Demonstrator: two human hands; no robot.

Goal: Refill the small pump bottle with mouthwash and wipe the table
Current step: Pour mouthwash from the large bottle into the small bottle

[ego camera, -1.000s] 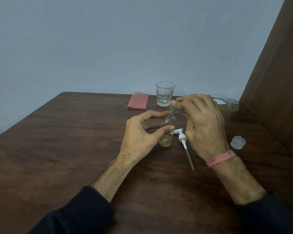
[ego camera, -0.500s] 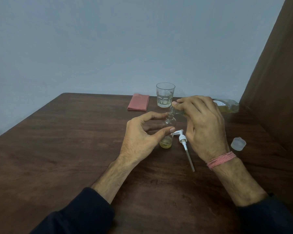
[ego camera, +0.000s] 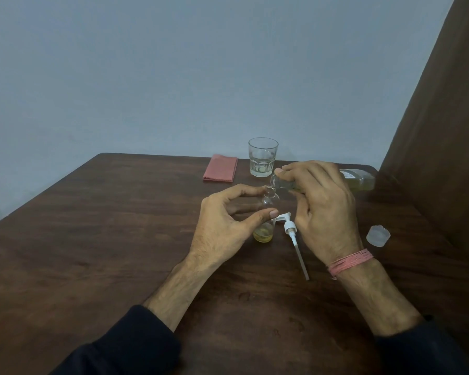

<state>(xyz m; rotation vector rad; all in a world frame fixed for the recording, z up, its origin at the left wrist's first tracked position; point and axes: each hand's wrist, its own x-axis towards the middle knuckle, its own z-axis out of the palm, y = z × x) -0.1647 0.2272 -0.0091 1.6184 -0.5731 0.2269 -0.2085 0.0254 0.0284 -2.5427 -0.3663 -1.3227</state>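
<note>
Though tilted, mouthwash bottle (ego camera: 359, 180) label unreadable

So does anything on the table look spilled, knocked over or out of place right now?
No spill shows. The pump head lies flat on the table beside the open small bottle, and a clear cap sits loose to the right; both fit a refill under way. Nothing else stands out.

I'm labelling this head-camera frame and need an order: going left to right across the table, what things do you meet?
Folded pink cloth → left hand → small pump bottle → removed pump head → right hand tipping the mouthwash bottle → clear cap. The drinking glass overlaps the small bottle's span, so I leave it out.
</note>
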